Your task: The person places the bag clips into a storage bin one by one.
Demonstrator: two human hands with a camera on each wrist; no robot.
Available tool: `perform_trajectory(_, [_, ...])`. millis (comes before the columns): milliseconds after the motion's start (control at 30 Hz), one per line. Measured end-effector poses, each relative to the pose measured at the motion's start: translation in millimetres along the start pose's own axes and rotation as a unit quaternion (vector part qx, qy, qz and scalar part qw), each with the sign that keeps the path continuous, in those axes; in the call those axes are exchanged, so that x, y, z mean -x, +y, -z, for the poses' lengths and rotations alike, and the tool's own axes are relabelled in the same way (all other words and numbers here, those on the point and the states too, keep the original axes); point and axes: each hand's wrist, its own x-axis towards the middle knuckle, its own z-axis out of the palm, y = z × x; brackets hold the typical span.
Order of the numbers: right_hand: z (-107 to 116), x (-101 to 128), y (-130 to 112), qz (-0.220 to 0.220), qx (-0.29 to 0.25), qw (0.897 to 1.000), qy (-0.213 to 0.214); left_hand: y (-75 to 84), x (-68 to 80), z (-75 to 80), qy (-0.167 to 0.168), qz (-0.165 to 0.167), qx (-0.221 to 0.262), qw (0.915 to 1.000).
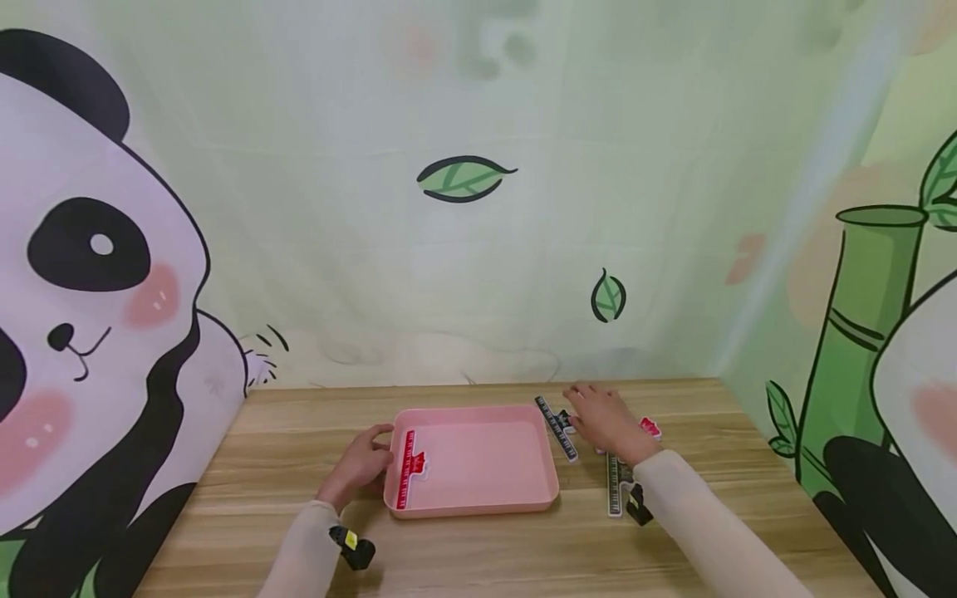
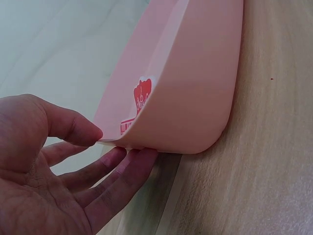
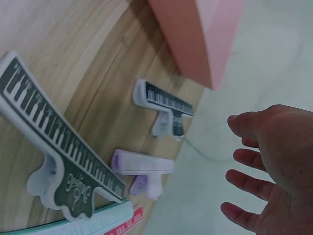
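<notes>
A pink tray lies on the wooden table, with a red clip inside along its left wall. My left hand pinches the tray's left rim, thumb on top and fingers underneath. Right of the tray, my right hand hovers with spread fingers above several loose clips and holds nothing. Below it lie a black piano-key clip, a purple clip and a longer black piano-key clip.
More clips lie right of the tray: a black one, a pale one and a red one. A wall with a panda mural closes off the table's far edge and both sides.
</notes>
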Motion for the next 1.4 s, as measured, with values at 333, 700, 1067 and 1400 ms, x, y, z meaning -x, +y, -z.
perform_trajectory(333, [-26.4,-8.7,7.4,0.043,0.026,0.998,-0.041,-3.8,-0.9,-2.5,0.001,0.008,0.005,1.0])
perform_trajectory(700, [-38.2,-16.4,9.2,0.033,-0.005,0.996,-0.083,-3.8,-2.1,-2.1,0.003,0.004,0.008,1.0])
perform_trajectory(1067, [-53.3,-24.5,5.9,0.035,0.022,0.995,-0.096,-3.2,-1.5,-0.5,0.002,0.0,0.006,1.0])
perform_trajectory(1400, [-57.1,-26.0,4.2,0.029,0.018,0.994,-0.106,-1.3,-2.1,0.7,0.007,0.005,0.005,0.9999])
